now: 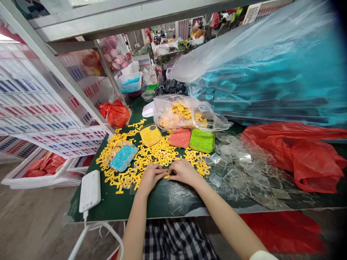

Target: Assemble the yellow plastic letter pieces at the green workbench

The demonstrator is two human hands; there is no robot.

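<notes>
Both hands meet low over the front edge of a spread of yellow plastic pieces (155, 153). The fingers of my left hand (152, 176) are bent and pressed together, pointing right. My right hand (182, 171) is curled in a pinch, its fingertips close to the left ones. Whatever lies between the fingertips is too small to make out. Beyond the hands stand tubs of yellow beads (150, 135), pink beads (179, 138) and green beads (201, 141). A tub of blue beads (123, 156) sits tilted at the left on the yellow pieces.
Clear plastic squares (244, 169) and a red bag (295, 155) cover the right side. Behind the tubs lies a clear bag (187, 113) of yellow parts. A white power bank (90, 191) rests at the left edge. Large wrapped blue sheets (271, 79) fill the back right.
</notes>
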